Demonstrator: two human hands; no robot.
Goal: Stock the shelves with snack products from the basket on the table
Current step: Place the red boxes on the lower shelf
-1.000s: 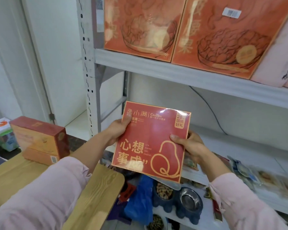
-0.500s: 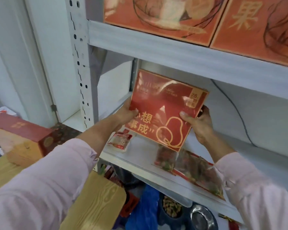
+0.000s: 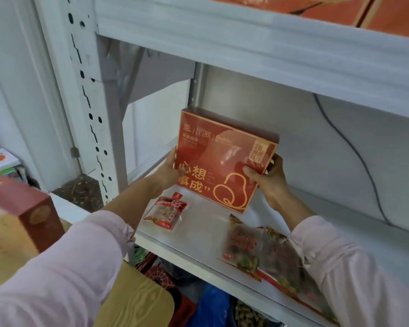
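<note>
Fingers (image 3: 250, 172), left hand (image 3: 168, 173) and right hand (image 3: 270, 182), grip red box (image 3: 222, 159) at 9 and 3 o'clock: I reckon to stand it upright on the shelf (image 3: 206, 220).

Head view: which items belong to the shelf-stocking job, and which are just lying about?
In the job: red snack box, gripped by left hand and right hand; middle shelf; small snack packet and large snack packet lying on it.

Lying about: brown box on wooden table; black cable; blue bag below the shelf.
</note>
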